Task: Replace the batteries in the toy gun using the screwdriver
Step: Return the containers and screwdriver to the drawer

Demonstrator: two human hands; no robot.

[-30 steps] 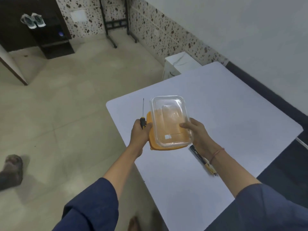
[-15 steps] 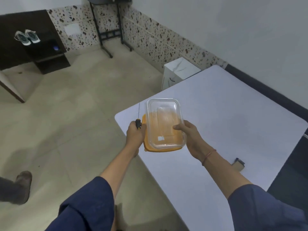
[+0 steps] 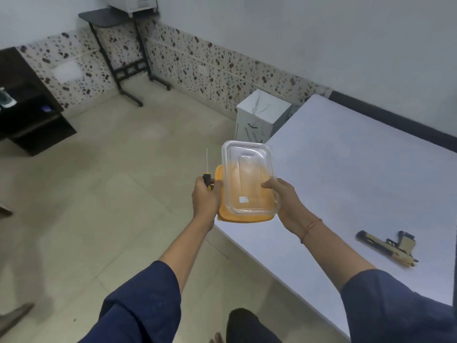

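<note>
The toy gun (image 3: 388, 246) is now revealed on the worktop (image 3: 346, 169), near right, untouched; the screwdriver (image 3: 207, 180) is still grasped by the left hand (image 3: 205, 196), the container (image 3: 247, 179) by the right hand (image 3: 284, 201).

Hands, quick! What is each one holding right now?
Left hand: closed round the screwdriver handle.
Right hand: holding the clear box, with the orange lid under it.

My left hand (image 3: 205, 198) and right hand (image 3: 288, 205) are bare. Loose navy sleeves (image 3: 138, 303) end mid-forearm. A thin red thread (image 3: 310, 227) circles my right wrist.
</note>
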